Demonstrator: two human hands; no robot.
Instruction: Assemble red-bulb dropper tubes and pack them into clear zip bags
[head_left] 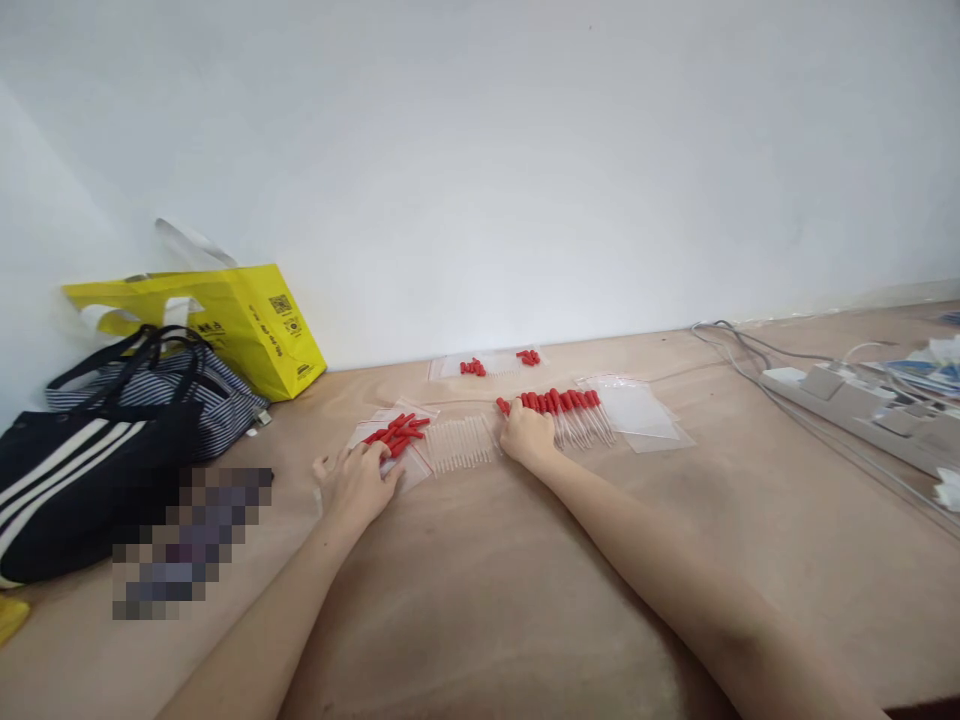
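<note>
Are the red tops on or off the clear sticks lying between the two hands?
Off. Those clear sticks lie bare in a row; loose red tops are heaped by the left hand.

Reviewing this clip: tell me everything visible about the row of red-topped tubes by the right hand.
The red-topped tubes lie side by side on the table, red ends toward the wall. Their tops look rubbery and rounded; the slender bodies look clear, like glass or plastic, tapering toward the person. The right hand is at the row's left end, its grip hidden. A clear bag lies at the right end.
</note>
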